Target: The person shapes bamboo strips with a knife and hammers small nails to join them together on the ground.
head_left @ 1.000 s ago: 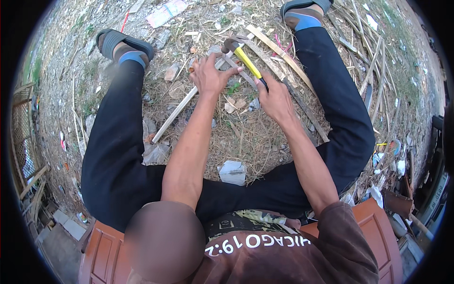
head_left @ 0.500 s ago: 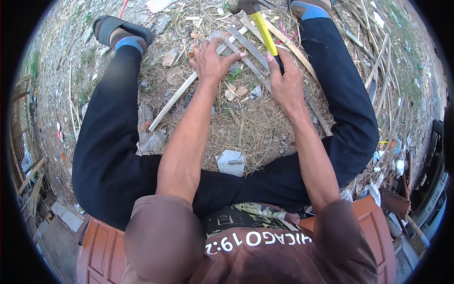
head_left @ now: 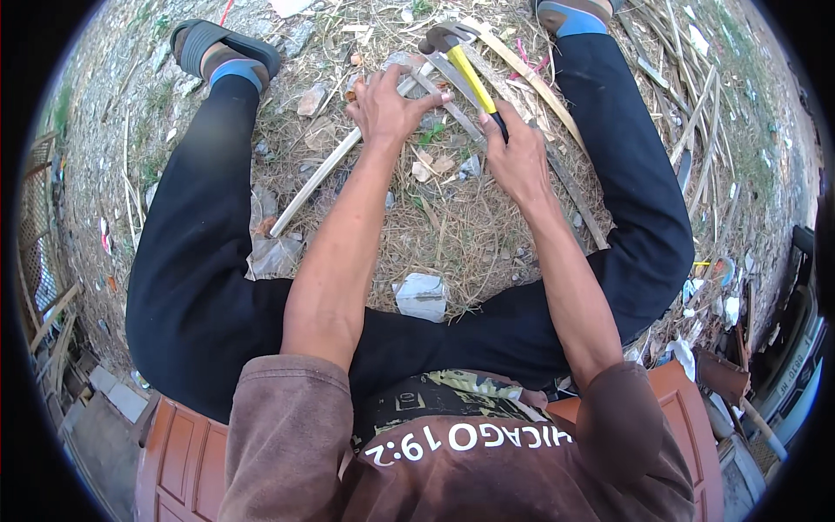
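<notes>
Yellow-handled hammer [head_left: 470,76], crossed wooden strips [head_left: 317,182]

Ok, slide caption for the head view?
Right hand grips a yellow-and-black claw hammer; left hand touches a long pale wooden strip.

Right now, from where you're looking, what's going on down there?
Someone's right hand grips a hammer by its handle, head pointing away from the body. The left hand is spread over a pale strip, its thumb by a grey strip. Whether the hammer's head touches anything is unclear. A whitish block lies between the legs.
</notes>
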`<action>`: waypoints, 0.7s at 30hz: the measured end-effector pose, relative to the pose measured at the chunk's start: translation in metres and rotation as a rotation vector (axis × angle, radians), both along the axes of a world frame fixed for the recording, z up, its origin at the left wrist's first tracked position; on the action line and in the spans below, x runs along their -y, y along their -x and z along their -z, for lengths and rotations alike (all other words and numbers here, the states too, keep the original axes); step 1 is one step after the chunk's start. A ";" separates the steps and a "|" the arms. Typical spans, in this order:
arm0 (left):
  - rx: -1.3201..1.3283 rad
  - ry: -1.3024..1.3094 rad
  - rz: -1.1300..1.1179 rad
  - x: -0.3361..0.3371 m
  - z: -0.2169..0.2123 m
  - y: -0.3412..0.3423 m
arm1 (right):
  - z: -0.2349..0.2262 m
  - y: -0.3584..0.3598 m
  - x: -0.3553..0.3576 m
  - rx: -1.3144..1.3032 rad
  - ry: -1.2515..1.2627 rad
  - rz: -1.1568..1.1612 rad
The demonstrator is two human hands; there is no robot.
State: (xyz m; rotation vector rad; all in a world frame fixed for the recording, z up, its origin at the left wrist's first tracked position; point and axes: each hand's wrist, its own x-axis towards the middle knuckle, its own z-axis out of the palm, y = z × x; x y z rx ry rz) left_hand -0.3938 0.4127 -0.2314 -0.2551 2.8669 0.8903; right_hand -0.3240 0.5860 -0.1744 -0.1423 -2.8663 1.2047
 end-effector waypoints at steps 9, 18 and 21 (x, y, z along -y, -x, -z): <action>-0.049 -0.017 -0.018 -0.001 0.002 0.000 | -0.005 0.007 -0.004 0.237 0.141 0.106; -0.049 0.012 -0.021 0.000 0.006 0.001 | -0.017 0.015 0.002 0.330 0.163 0.104; -0.037 -0.019 -0.016 0.000 0.001 0.000 | -0.004 0.019 -0.008 0.354 0.215 0.044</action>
